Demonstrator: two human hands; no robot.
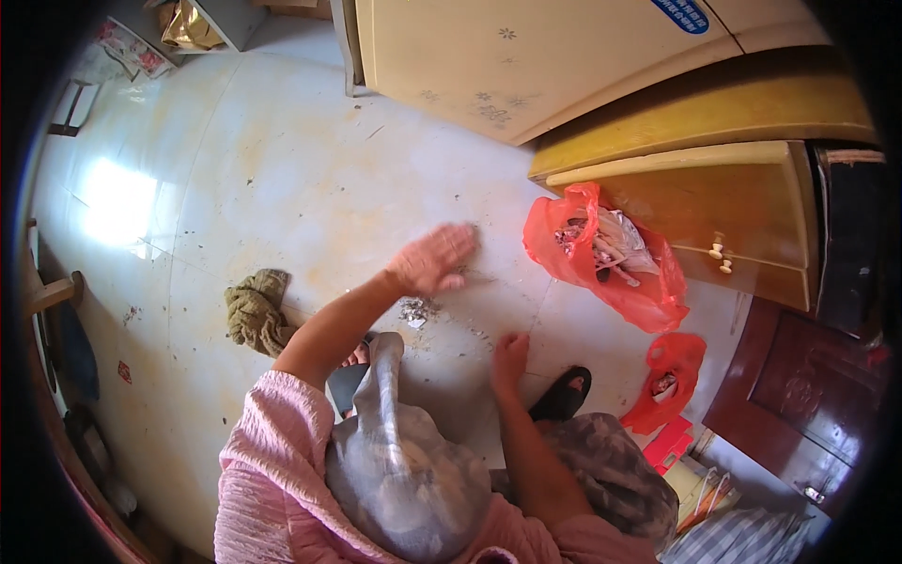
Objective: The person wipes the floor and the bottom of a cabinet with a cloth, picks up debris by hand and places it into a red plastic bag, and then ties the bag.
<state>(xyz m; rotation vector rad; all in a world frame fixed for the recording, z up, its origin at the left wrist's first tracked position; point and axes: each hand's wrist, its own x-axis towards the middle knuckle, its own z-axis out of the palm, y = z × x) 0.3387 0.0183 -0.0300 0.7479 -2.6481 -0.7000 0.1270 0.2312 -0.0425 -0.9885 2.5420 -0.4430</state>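
Note:
My left hand (435,259), slightly blurred, is spread palm down over the tiled floor (282,183), with nothing held in it. Just below it lies a small pile of grey debris and crumbs (417,311). My right hand (511,356) is curled low over the floor to the right of the pile; whether it holds anything is hidden. An open red plastic bag (652,310) with scraps and crumpled wrapping inside lies beyond my right hand. A crumpled olive-brown cloth (257,310) rests on the floor left of my left forearm.
A smaller red plastic bag (687,345) lies by my sandal (564,395). Along the upper right stand a pale refrigerator (458,63) and a wooden drawer unit (747,204). A dark red door (796,395) is at the right. Bits of dirt dot the tiles.

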